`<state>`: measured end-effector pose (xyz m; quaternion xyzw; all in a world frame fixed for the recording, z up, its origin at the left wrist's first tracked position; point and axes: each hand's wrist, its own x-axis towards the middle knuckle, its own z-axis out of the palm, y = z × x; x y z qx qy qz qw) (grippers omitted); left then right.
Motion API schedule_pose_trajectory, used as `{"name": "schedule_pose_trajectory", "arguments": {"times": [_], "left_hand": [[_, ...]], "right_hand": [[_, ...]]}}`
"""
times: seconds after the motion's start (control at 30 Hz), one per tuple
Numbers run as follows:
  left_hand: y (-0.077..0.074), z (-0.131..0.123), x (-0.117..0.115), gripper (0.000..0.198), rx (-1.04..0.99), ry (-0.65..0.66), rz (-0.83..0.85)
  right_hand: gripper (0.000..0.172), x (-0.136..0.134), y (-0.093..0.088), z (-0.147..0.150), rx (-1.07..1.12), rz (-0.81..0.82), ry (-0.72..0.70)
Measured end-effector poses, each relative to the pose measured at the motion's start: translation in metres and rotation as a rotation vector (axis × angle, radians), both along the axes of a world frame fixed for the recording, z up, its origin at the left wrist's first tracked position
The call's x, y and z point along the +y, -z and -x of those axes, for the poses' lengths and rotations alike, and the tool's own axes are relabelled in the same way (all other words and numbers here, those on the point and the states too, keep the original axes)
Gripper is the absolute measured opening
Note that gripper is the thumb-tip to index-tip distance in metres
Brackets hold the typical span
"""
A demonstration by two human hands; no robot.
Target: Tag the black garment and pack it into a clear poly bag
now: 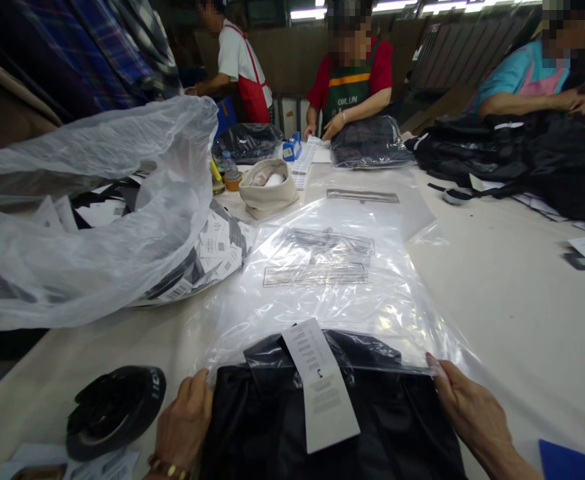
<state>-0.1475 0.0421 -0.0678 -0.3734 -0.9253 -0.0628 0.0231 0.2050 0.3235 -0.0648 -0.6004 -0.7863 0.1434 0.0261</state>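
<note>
A folded black garment (292, 427) with a white paper tag (322, 387) lies at the near table edge, its top end inside the mouth of a clear plastic bag (332, 293). My left hand (185, 420) grips the garment's left side, fingers curled at the bag's opening. My right hand (467, 407) holds the right side, fingers pinching the bag's edge against the garment.
A large clear bag of tags (97, 220) lies at left. A black tape roll (112, 410) sits near my left hand. Beige pouch (267, 187) mid-table. Black garments (522, 160) pile at right. Three people work at the far side, one with a bagged garment (370, 143).
</note>
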Motion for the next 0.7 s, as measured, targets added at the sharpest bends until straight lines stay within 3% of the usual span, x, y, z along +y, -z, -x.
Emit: {"name": "schedule_pose_trajectory", "arguments": {"times": [0.1, 0.17, 0.23, 0.33, 0.4, 0.5, 0.6, 0.7], "left_hand": [[-0.005, 0.001, 0.013, 0.032, 0.014, -0.117, 0.095], [-0.007, 0.001, 0.021, 0.031, -0.068, -0.206, 0.039], [-0.006, 0.002, 0.026, 0.028, -0.233, -0.351, -0.13], [-0.003, -0.001, 0.032, 0.029, -0.607, -0.63, -0.555], [-0.001, -0.005, 0.035, 0.036, -0.781, -0.721, -0.754], [-0.002, -0.013, 0.035, 0.041, -0.798, -0.657, -0.68], [-0.01, -0.018, 0.035, 0.04, -0.6, -0.555, -0.494], [-0.02, -0.021, 0.034, 0.042, -0.453, -0.551, -0.439]], "right_hand": [[0.047, 0.003, -0.002, 0.001, -0.034, 0.06, -0.011], [0.049, 0.005, -0.006, 0.002, -0.065, 0.123, -0.024], [0.051, 0.007, -0.01, 0.004, -0.091, 0.181, -0.05], [0.053, 0.009, -0.014, 0.009, -0.13, 0.232, -0.051], [0.053, 0.01, -0.015, 0.01, -0.133, 0.25, -0.06], [0.057, 0.012, -0.013, 0.01, -0.105, 0.253, -0.086], [0.064, 0.014, -0.011, 0.007, -0.076, 0.222, -0.105], [0.068, 0.014, -0.011, 0.003, -0.077, 0.226, -0.091]]}}
